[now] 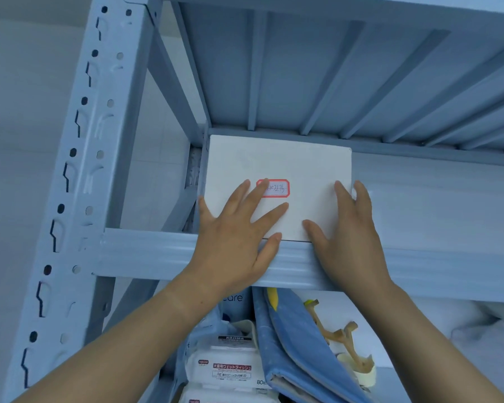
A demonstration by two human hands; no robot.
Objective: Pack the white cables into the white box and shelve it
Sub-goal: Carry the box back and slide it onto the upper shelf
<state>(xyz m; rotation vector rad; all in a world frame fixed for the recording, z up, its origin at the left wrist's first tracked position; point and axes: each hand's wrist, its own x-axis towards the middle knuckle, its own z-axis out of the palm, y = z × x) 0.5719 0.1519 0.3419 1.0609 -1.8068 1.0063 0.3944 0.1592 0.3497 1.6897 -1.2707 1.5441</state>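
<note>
The white box (277,167) stands closed on the upper shelf (437,269), tucked into the left corner next to the shelf post. A red-bordered label (277,189) with handwriting sits on its front face. My left hand (239,228) lies flat on that face with its fingers spread, partly over the label. My right hand (349,228) presses the box's right side, with fingers straight along its right edge and the thumb on the front. No white cables are in sight.
A perforated grey-blue post (79,184) rises on the left. On the shelf below lie packs of wet wipes (230,367), folded blue cloth (291,344) and a white box with a branch print (346,344). To the right of the white box the upper shelf is bare.
</note>
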